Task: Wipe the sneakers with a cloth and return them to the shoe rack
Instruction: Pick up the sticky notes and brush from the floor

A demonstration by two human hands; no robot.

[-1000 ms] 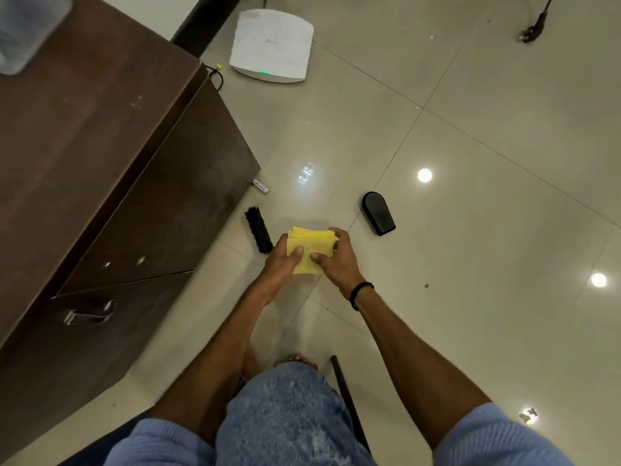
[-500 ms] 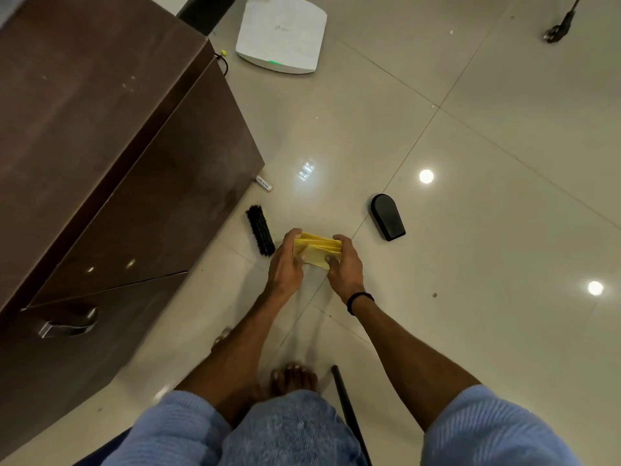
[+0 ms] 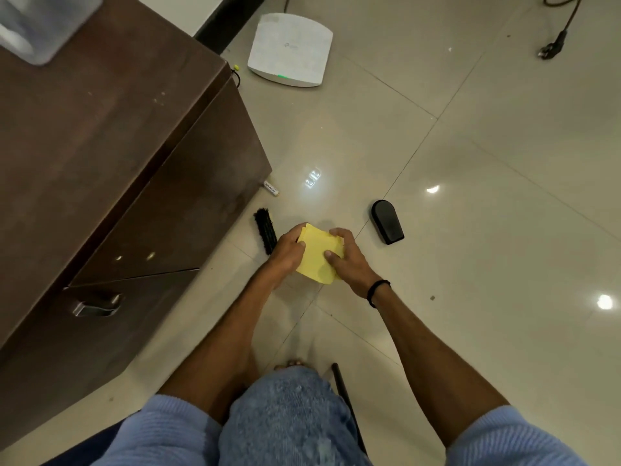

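While both my left hand (image 3: 285, 252) and right hand (image 3: 349, 260) pinch the folded yellow cloth (image 3: 317, 255) by its left and right edges, I should square it into a firm pad.

On your left, a dark wooden cabinet (image 3: 117, 146) — a black brush (image 3: 265, 235) and small battery (image 3: 271, 188) lie by its corner; a white router (image 3: 290, 50) sits farther off on the tiles.

Cloth (image 3: 316, 262) in left hand (image 3: 285, 253), right hand (image 3: 351, 265)

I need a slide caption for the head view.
Left hand and right hand hold a yellow cloth near a black brush.
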